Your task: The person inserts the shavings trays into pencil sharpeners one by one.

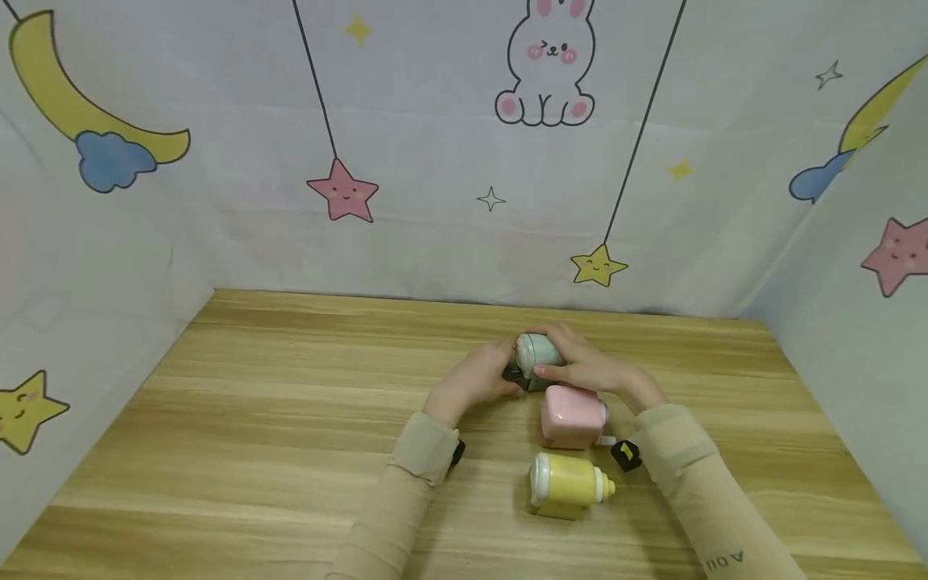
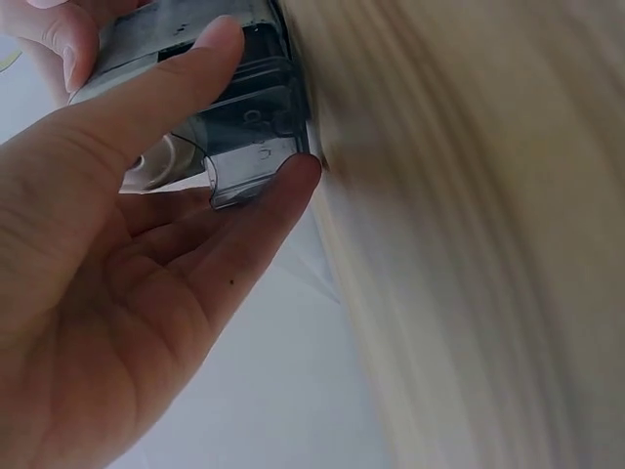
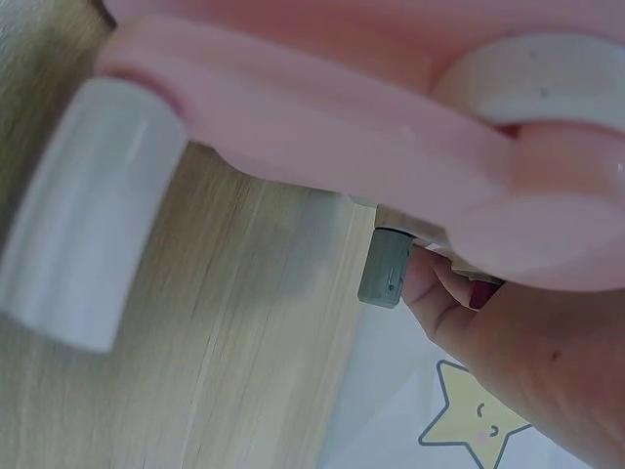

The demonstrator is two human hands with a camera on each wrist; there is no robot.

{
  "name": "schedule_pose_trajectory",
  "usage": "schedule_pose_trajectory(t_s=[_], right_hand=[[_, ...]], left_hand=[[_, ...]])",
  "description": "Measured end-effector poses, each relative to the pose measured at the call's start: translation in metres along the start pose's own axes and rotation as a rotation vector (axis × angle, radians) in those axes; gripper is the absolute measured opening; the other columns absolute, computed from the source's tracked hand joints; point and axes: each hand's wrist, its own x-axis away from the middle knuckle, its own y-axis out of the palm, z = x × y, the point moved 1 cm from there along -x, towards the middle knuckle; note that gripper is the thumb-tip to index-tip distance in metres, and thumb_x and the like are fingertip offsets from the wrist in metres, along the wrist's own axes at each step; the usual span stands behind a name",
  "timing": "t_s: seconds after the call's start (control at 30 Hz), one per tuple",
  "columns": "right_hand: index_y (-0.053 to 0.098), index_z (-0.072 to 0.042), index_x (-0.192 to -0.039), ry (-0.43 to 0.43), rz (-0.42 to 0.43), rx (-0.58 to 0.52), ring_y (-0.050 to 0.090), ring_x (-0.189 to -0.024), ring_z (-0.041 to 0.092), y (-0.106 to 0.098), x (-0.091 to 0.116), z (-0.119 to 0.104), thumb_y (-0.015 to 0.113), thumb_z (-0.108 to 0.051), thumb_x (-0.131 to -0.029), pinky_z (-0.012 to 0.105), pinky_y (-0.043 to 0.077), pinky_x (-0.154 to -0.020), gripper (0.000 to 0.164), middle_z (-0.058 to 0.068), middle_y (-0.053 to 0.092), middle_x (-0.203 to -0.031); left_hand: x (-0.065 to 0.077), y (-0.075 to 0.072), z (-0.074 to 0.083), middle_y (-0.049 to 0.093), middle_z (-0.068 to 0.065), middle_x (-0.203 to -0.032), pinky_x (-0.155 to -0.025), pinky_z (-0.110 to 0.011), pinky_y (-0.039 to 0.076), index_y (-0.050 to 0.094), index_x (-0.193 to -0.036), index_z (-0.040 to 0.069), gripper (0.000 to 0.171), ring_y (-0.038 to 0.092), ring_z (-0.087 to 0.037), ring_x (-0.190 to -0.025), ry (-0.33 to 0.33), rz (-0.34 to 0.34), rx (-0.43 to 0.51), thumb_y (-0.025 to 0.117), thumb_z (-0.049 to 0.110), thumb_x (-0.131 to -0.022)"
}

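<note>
A grey-green pump bottle point(image 1: 538, 353) lies between both hands towards the back of the wooden table. My left hand point(image 1: 478, 376) holds its dark see-through end; in the left wrist view, the thumb lies over this clear dark part point(image 2: 256, 127) and the fingers curl beneath it. My right hand point(image 1: 590, 366) grips the bottle's body from the other side, thumb towards me. In the right wrist view, its grey spout point(image 3: 386, 269) shows beside my right hand point(image 3: 532, 357). A pink pump bottle point(image 1: 573, 416) with a white spout tip point(image 3: 93, 215) lies just in front of my right hand.
Nearer to me a yellow bottle point(image 1: 569, 486) with a white base and a yellow nozzle lies on its side. A small black device point(image 1: 626, 455) with a yellow mark sits by the right cuff. White printed cloth point(image 1: 435, 250) closes in the table's back and sides.
</note>
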Motion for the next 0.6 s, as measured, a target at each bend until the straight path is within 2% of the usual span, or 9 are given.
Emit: schedule_pose_trajectory(t_s=[0.1, 0.4, 0.6], right_hand=[[0.030, -0.015, -0.136, 0.001, -0.002, 0.003, 0.036, -0.106, 0.027, -0.0001, -0.0005, -0.0015, 0.055, -0.033, -0.087, 0.052, 0.039, -0.086, 0.058, 0.015, 0.031, -0.131], [0.029, -0.011, -0.137, 0.004, 0.003, -0.005, 0.036, -0.108, 0.030, 0.0006, 0.0012, -0.0020, 0.055, -0.032, -0.088, 0.055, 0.038, -0.087, 0.059, 0.017, 0.031, -0.132], [0.030, -0.018, -0.136, 0.010, 0.003, -0.019, 0.035, -0.109, 0.029, 0.0004, 0.0013, -0.0014, 0.055, -0.033, -0.087, 0.055, 0.037, -0.088, 0.057, 0.015, 0.031, -0.133]], left_hand=[[0.0000, 0.0002, -0.0005, 0.053, -0.016, -0.123, -0.094, -0.036, 0.044, 0.033, -0.134, -0.001, 0.078, 0.047, -0.021, -0.108, -0.003, 0.005, 0.011, 0.073, 0.026, -0.073], [-0.0019, 0.0026, 0.0034, 0.056, -0.017, -0.116, -0.087, -0.036, 0.048, 0.036, -0.127, -0.002, 0.076, 0.051, -0.021, -0.100, 0.004, 0.036, 0.041, 0.076, 0.026, -0.069], [-0.0032, 0.0032, 0.0034, 0.057, -0.017, -0.112, -0.086, -0.036, 0.049, 0.036, -0.125, -0.003, 0.075, 0.052, -0.021, -0.098, 0.026, 0.043, 0.059, 0.078, 0.022, -0.067]])
